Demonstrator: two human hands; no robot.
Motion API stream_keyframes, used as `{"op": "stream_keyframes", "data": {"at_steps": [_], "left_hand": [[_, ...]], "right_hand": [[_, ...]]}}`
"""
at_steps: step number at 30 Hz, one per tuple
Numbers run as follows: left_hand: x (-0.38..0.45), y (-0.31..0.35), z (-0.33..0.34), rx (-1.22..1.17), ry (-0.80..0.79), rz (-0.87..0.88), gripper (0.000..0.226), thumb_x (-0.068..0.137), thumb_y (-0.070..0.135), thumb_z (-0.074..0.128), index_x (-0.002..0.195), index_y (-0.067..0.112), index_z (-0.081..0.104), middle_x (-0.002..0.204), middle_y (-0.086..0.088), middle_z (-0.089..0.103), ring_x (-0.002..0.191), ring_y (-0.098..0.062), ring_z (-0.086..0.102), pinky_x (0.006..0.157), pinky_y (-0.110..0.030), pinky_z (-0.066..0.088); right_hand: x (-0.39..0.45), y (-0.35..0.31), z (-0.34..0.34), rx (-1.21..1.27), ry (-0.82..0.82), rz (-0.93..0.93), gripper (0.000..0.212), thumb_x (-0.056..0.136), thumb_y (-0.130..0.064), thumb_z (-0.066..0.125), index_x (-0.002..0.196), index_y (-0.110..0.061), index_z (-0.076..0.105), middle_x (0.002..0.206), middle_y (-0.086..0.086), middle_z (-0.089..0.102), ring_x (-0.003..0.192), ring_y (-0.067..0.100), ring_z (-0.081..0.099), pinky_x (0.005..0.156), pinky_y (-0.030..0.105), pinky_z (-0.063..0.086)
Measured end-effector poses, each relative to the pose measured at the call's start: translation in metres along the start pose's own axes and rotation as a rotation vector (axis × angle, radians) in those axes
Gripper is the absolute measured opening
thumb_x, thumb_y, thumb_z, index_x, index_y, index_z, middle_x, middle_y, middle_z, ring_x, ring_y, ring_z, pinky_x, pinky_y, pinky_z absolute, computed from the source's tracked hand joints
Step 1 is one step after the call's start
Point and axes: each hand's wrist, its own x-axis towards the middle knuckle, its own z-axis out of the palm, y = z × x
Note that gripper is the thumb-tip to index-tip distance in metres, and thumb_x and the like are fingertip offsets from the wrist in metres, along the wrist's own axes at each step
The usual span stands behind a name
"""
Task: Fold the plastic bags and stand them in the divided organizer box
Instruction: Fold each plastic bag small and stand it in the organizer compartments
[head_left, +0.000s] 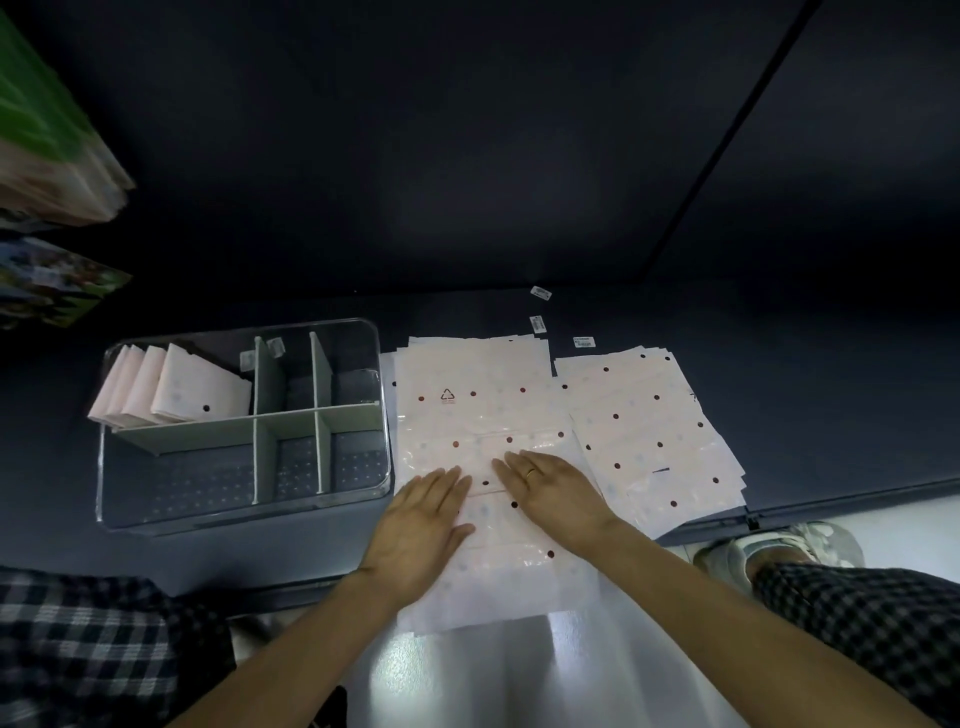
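Both hands lie flat on a bag on the dark counter (779, 415), palms down and fingers stretched out, holding nothing. The left hand (423, 525) presses on the near left part of the bag (498, 514), and the right hand (550, 491), with a ring (531, 472) on one finger, presses just beside it, a little farther away; the fingertips of the two hands are near each other but apart. The grip of each hand is open, flat against the plastic. This bag is pale pink with dark dots and it lies on top of a stack (467, 395) of the same bags, which reaches from the far side to over the near edge of the counter. A second stack (649, 431), spread out like a fan, lies to the right of it, touching or overlapping the first one. To the left of the stacks stands the clear box (124, 499) with grey dividers (270, 421) that make six compartments. In the far left compartment several folded bags (197, 395) stand upright, leaning a little; the other compartments show only the bottom. Three small white labels (583, 342) lie on the counter behind the stacks. Checked trousers (93, 634) show at both lower corners, and a light shoe (779, 545) at the right.
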Motion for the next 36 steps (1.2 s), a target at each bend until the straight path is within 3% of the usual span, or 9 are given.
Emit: {"op": "stream_keyframes", "data": {"at_steps": [3, 7, 13, 16, 19, 23, 27, 30, 36], "left_hand": [[0.005, -0.002, -0.007, -0.066, 0.07, -0.011, 0.054, 0.061, 0.035, 0.087, 0.108, 0.014, 0.071, 0.105, 0.0, 0.071, 0.093, -0.017, 0.069, 0.079, -0.032, 0.056], [0.011, -0.003, -0.023, -0.138, 0.191, 0.022, 0.046, 0.055, 0.025, 0.091, 0.096, 0.015, 0.075, 0.091, 0.003, 0.073, 0.08, -0.017, 0.069, 0.075, -0.027, 0.056], [0.007, 0.001, -0.038, -0.191, 0.119, 0.056, 0.02, 0.063, 0.019, 0.087, 0.078, 0.023, 0.074, 0.069, 0.008, 0.07, 0.059, -0.016, 0.067, 0.05, -0.019, 0.048], [0.001, 0.006, -0.037, -0.275, -0.166, -0.101, 0.019, 0.097, 0.036, 0.046, 0.102, 0.027, 0.062, 0.092, 0.003, 0.07, 0.085, -0.023, 0.065, 0.064, -0.028, 0.043], [0.0, 0.004, -0.032, -0.456, -0.318, -0.201, 0.024, 0.099, 0.04, 0.037, 0.105, 0.03, 0.058, 0.096, 0.001, 0.069, 0.093, -0.024, 0.061, 0.068, -0.03, 0.039], [-0.003, 0.004, -0.036, -0.478, -0.059, -0.24, 0.023, 0.095, 0.025, 0.052, 0.117, 0.025, 0.06, 0.118, 0.007, 0.064, 0.11, -0.016, 0.058, 0.086, -0.024, 0.043], [-0.008, 0.013, -0.036, -0.308, 0.16, -0.054, 0.032, 0.081, 0.011, 0.072, 0.112, 0.012, 0.067, 0.122, -0.005, 0.064, 0.114, -0.024, 0.06, 0.095, -0.04, 0.049], [-0.016, 0.023, -0.024, -0.227, 0.042, 0.06, 0.043, 0.077, 0.022, 0.077, 0.117, 0.012, 0.066, 0.13, -0.007, 0.059, 0.121, -0.026, 0.055, 0.1, -0.047, 0.045], [-0.029, 0.027, -0.004, 0.01, -0.192, 0.049, 0.076, 0.08, 0.062, 0.058, 0.136, 0.011, 0.05, 0.143, -0.012, 0.044, 0.132, -0.026, 0.043, 0.107, -0.041, 0.037]], "right_hand": [[0.002, 0.006, -0.01, 0.023, -0.019, 0.011, 0.056, 0.056, -0.015, 0.082, 0.111, -0.013, 0.069, 0.1, 0.003, 0.073, 0.09, 0.016, 0.07, 0.073, 0.026, 0.057], [0.002, 0.014, -0.013, 0.203, -0.099, 0.03, 0.054, 0.084, 0.004, 0.041, 0.136, -0.009, 0.041, 0.123, 0.01, 0.059, 0.113, 0.029, 0.054, 0.092, 0.039, 0.045], [-0.019, 0.016, -0.022, 0.438, -0.061, 0.037, 0.044, 0.088, -0.004, 0.045, 0.128, -0.02, 0.053, 0.111, 0.002, 0.064, 0.105, 0.024, 0.057, 0.08, 0.03, 0.045], [-0.025, 0.015, -0.031, 0.554, -0.219, 0.056, 0.024, 0.1, -0.025, 0.037, 0.117, -0.025, 0.055, 0.102, 0.001, 0.065, 0.095, 0.022, 0.057, 0.077, 0.032, 0.046], [-0.022, 0.016, -0.039, 0.651, -0.353, 0.07, 0.023, 0.101, -0.032, 0.035, 0.104, -0.021, 0.055, 0.082, -0.001, 0.057, 0.082, 0.02, 0.049, 0.071, 0.031, 0.039], [-0.004, 0.02, -0.039, 0.718, -0.346, 0.116, 0.02, 0.1, -0.029, 0.039, 0.099, -0.017, 0.055, 0.08, -0.005, 0.051, 0.096, 0.015, 0.043, 0.077, 0.03, 0.039], [0.013, 0.022, -0.028, 0.721, -0.364, 0.172, 0.019, 0.101, -0.022, 0.035, 0.095, -0.015, 0.052, 0.082, -0.005, 0.054, 0.101, 0.019, 0.041, 0.078, 0.03, 0.036], [0.022, 0.02, -0.019, 0.634, -0.387, 0.206, 0.022, 0.1, -0.016, 0.031, 0.104, -0.012, 0.053, 0.106, 0.005, 0.062, 0.107, 0.023, 0.043, 0.089, 0.035, 0.036], [0.025, 0.013, -0.007, 0.538, -0.315, 0.23, 0.021, 0.098, -0.015, 0.033, 0.104, -0.013, 0.053, 0.108, 0.005, 0.06, 0.107, 0.025, 0.044, 0.089, 0.036, 0.033]]}}
